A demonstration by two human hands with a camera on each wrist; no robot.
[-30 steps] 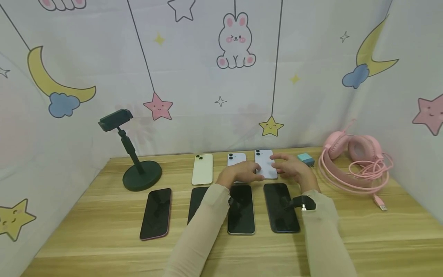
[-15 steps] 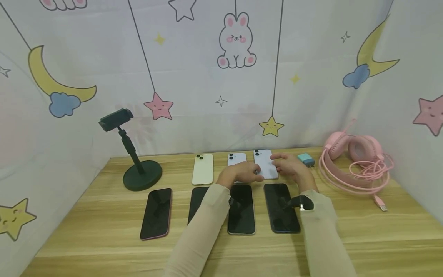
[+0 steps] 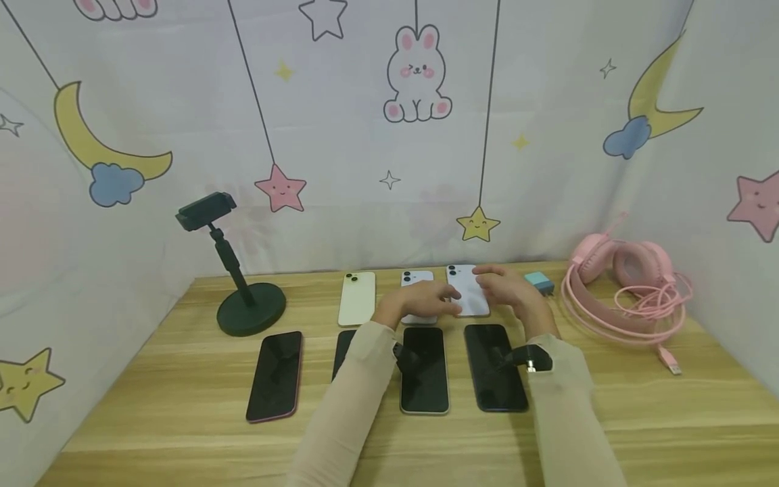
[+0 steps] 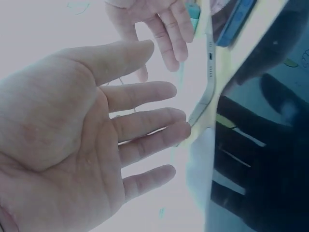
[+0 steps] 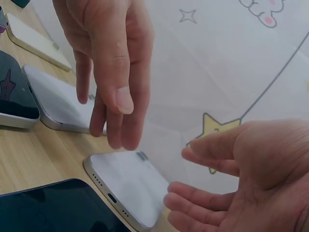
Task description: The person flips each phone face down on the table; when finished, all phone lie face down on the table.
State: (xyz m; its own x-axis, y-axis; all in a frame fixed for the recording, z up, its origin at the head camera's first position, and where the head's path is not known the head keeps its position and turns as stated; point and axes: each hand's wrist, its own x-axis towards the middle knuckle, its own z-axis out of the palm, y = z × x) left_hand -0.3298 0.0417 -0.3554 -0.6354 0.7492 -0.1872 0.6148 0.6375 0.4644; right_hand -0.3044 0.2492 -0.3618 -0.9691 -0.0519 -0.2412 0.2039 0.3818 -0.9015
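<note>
A pale lilac phone [image 3: 467,294] lies back side up at the rear, between my two hands. At its left edge my left hand [image 3: 422,299] hovers with fingers spread and straight, as the left wrist view shows of the same hand [image 4: 82,125]. Under this hand is a second pale phone [image 3: 421,276], partly covered. My right hand [image 3: 510,287] stays at the lilac phone's right edge, fingers loosely bent. In the right wrist view the lilac phone [image 5: 128,181] lies flat below the left fingers, with the right fingertips [image 5: 176,200] right at its side.
A cream phone [image 3: 357,299] lies further left in the back row. In front are several dark-screened phones, among them a pink-edged one [image 3: 274,377] and a blue-edged one [image 3: 500,379]. A black stand [image 3: 251,310], a teal charger [image 3: 539,283] and pink headphones [image 3: 645,264] flank them.
The lilac phone's top end has shifted slightly left. My left hand has then drawn back a little to the left from its edge. The right hand has barely moved.
</note>
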